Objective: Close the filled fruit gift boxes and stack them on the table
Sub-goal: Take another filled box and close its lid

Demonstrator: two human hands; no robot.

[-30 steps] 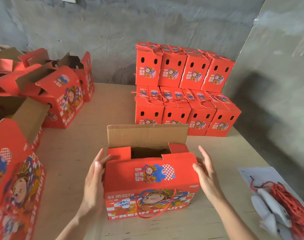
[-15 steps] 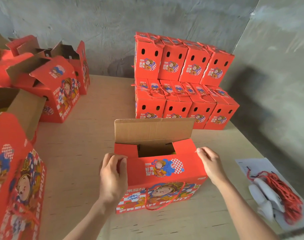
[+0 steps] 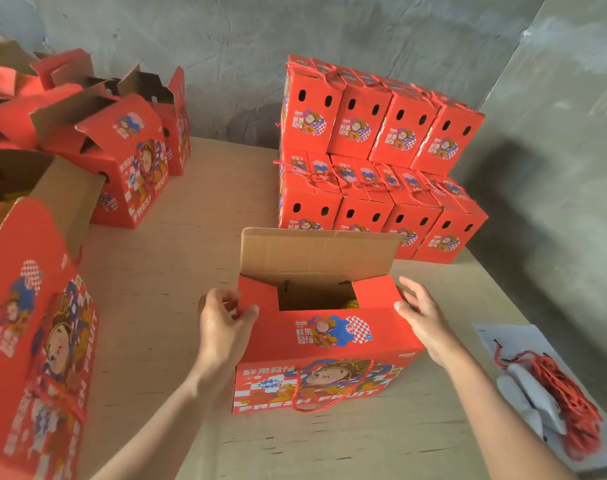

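Note:
A red fruit gift box stands on the wooden table in front of me, its far brown flap upright and its near flap folded down. Yellow fruit shows through the gap in the top. A red cord handle hangs on its front. My left hand pinches the box's left top corner flap. My right hand rests with straight fingers against the right top corner. Behind it, closed red boxes stand stacked in two layers against the wall.
Several open red boxes crowd the table's left side, one large open box close at my near left. A bundle of red cords lies on white paper at the right table edge. A grey wall runs behind.
The box has stayed in place while the view moved closer. My left hand shifted up to the left corner flap, and my right hand's fingers straightened along the right corner.

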